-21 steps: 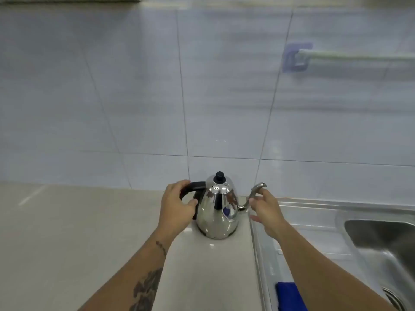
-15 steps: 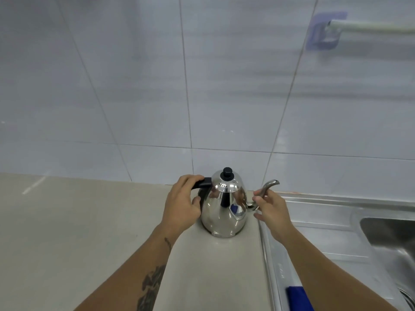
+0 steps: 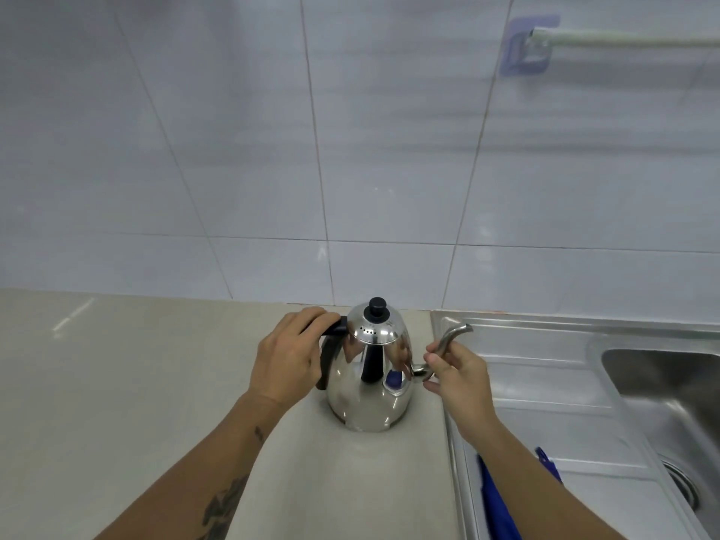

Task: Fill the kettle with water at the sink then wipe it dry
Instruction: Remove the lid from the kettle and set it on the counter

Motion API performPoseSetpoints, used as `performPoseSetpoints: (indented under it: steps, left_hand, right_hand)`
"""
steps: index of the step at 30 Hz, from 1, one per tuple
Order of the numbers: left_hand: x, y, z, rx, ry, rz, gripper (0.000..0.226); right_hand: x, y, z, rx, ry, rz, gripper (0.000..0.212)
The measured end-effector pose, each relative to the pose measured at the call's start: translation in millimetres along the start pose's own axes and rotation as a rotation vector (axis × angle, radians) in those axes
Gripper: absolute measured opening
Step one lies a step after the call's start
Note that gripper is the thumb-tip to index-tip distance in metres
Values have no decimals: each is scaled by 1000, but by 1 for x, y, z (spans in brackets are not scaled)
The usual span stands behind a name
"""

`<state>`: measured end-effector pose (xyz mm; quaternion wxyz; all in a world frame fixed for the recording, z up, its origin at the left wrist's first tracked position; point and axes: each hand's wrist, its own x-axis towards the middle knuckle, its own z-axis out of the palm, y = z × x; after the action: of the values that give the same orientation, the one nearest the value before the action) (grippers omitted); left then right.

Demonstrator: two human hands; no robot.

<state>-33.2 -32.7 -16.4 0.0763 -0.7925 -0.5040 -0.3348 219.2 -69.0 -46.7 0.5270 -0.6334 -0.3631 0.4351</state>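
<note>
**On the worktop, both of your hands are on the kettle**

At the right edge of the beige stone worktop [image 3: 117, 383], just beside the rim of the stainless steel sink unit [image 3: 545, 383], the polished steel, pear-shaped kettle [image 3: 366, 395] stands upright on its base. Its domed lid carries a black round knob [image 3: 377, 308] and is seated on the body.

Your left hand [image 3: 286, 364] comes in from 7 o'clock and is wrapped around the black curved handle [image 3: 329, 356] on the kettle's 9 o'clock side, fingers curled over the top of it. Your right hand [image 3: 457, 370] comes in from 5 o'clock and pinches the thin steel gooseneck spout [image 3: 452, 337] on the 3 o'clock side, thumb and fingers closed round its lower bend while the tip curves free above them.

Towards 3 o'clock from the kettle lies the ridged drainer of the sink unit, and beyond it the basin [image 3: 670, 403] opens at the frame's right edge. A blue cloth [image 3: 498, 504] lies on the drainer at 5 o'clock, partly hidden under your right forearm. Behind everything the white tiled wall [image 3: 350, 150] rises, with a pale rail [image 3: 623, 39] fixed at about 1 o'clock.
</note>
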Motion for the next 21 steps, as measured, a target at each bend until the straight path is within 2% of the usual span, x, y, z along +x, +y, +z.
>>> performPoseSetpoints:
  steps: [10, 17, 19, 21]
  left_hand:
    - [-102, 28, -43, -191, 88, -109, 43]
    - [-134, 40, -56, -238, 97, -159, 43]
    - [-137, 41, -57, -256, 95, -164, 43]
    - [-140, 43, -59, -257, 93, -172, 42]
  right_hand:
    - [-102, 18, -21, -13, -47, 27, 15]
    - [-138, 22, -24, -6, -38, 39, 16]
    - [-144, 24, -24, -40, -40, 51, 17]
    - [-155, 23, -26, -186, -71, 86, 22]
